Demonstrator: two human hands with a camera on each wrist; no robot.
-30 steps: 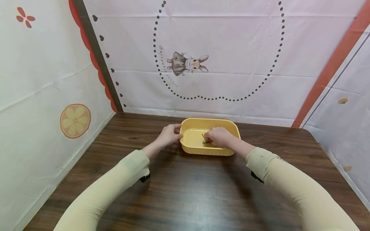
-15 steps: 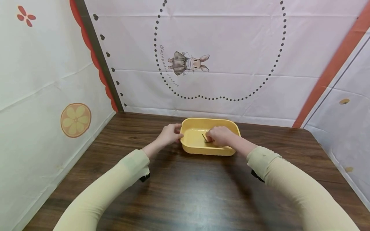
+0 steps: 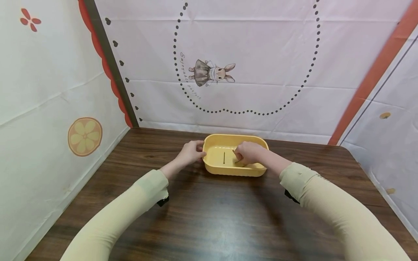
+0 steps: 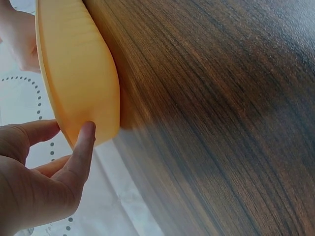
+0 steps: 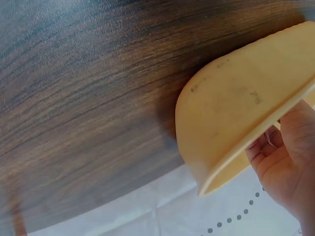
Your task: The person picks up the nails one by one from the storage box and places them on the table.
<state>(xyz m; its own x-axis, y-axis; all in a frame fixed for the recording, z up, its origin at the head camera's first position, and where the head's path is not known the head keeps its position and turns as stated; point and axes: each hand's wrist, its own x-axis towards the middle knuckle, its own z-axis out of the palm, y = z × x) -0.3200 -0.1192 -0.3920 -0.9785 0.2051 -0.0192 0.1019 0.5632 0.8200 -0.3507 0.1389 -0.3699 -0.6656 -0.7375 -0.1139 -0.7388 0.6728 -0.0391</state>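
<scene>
A yellow plastic basin (image 3: 213,168) stands on the table. My left hand (image 3: 190,151) grips its left end; in the left wrist view one digit lies along the outer wall and others are by the rim. Inside the basin, a thin dark nail-like rod (image 3: 224,158) lies lengthwise away from me, apart from both hands. My right hand (image 3: 249,153) reaches over the near rim with curled fingers. Thin dark ends show at its fingertips, seemingly more such rods, mostly hidden by the hand. In the right wrist view the basin wall (image 5: 231,103) partly hides those fingers.
The dark wood-grain table (image 3: 209,217) extends around the basin. A white printed cloth (image 3: 261,54) hangs behind the table, close beyond the basin. More printed cloth (image 3: 49,108) hangs along the left side and on the right.
One thin rod that was by my right fingertips now lies apart on the basin floor. The right hand has shifted slightly right. The left hand keeps its grip.
</scene>
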